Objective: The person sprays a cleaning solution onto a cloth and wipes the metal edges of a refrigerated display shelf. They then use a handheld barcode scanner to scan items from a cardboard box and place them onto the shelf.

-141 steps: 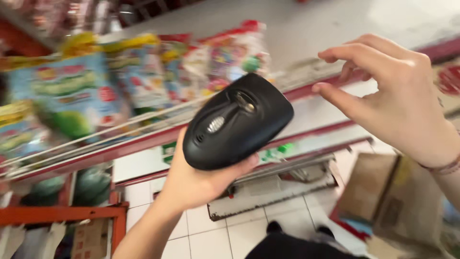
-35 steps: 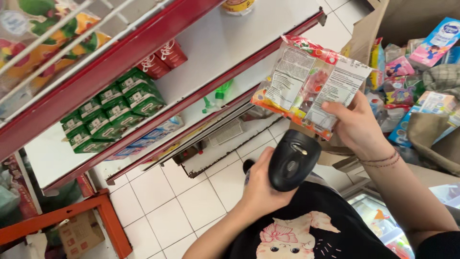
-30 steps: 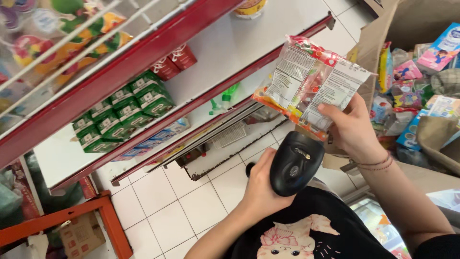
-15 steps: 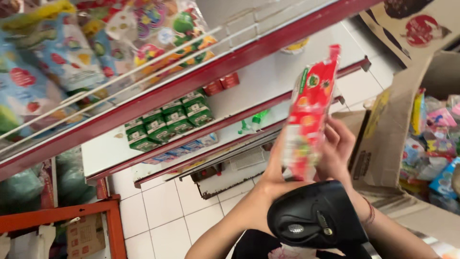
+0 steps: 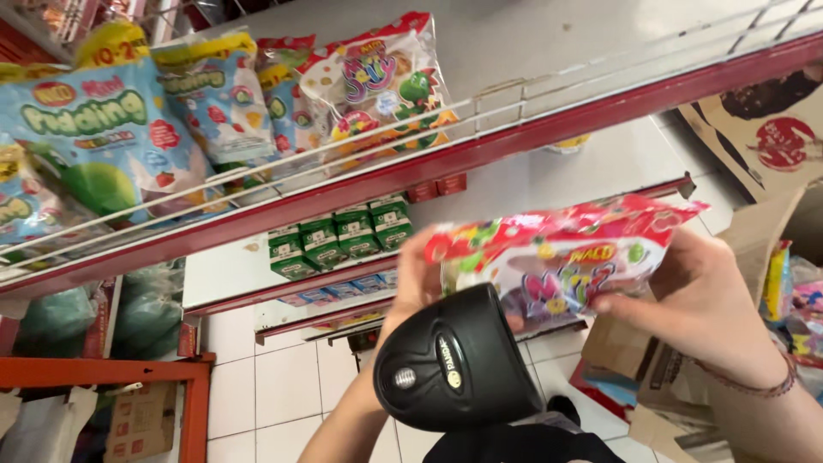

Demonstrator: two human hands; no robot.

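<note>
Snack bag [image 5: 557, 257] is held w/ long axis approx. horizontal, pinched at both ends: right hand [image 5: 703, 309] closed on right end, left hand [image 5: 411, 283] on left; black scanner [image 5: 454, 360] positioned just below.

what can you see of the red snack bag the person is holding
The glossy red plastic snack bag is printed with bright fruit and sweet shapes and has a clear window showing small pieces inside. It looks sealed and full, and is held roughly level, tilted up slightly to the right, in front of the red-edged shelves. The left hand holds its left end and the right hand its right side. The black handheld scanner overlaps its lower left edge.
</note>
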